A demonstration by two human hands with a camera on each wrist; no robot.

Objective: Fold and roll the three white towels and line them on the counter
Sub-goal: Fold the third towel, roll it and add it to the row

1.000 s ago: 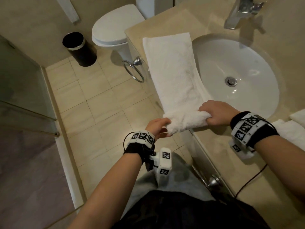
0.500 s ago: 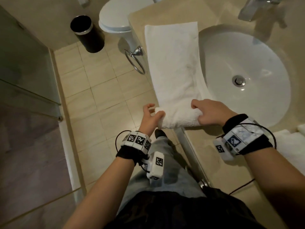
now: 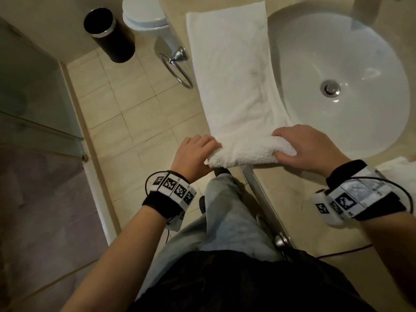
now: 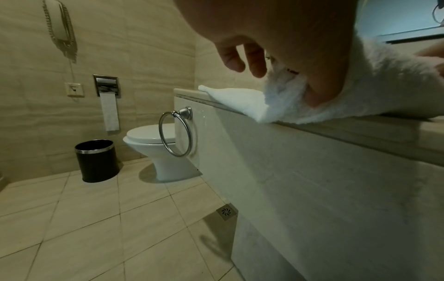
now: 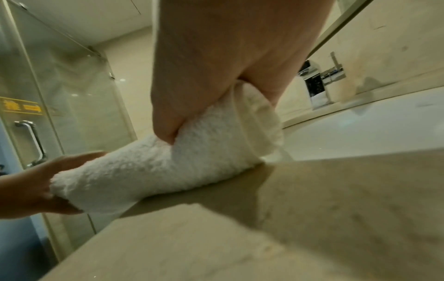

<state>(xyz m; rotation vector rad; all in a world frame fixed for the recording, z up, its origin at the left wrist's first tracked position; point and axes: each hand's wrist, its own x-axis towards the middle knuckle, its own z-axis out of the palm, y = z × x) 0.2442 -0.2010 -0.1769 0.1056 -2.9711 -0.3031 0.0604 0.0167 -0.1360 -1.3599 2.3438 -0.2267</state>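
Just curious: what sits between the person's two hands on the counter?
In the head view, the rolled end of the long white terry towel spans the gap between the left hand and the right hand; both grip it.

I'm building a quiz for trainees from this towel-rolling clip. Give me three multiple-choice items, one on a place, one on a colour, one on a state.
1. Where does the flat part of the towel lie?
A. On the counter left of the sink
B. In the sink
C. On the floor

2. What colour is the bin?
A. White
B. Black
C. Red

3. How far is the towel rolled?
A. Fully rolled
B. Not started
C. Only the near end

Answers: 1 A, it lies flat on the counter beside the sink; 2 B, black body with a metal rim; 3 C, the left hand and right hand grip a short roll.
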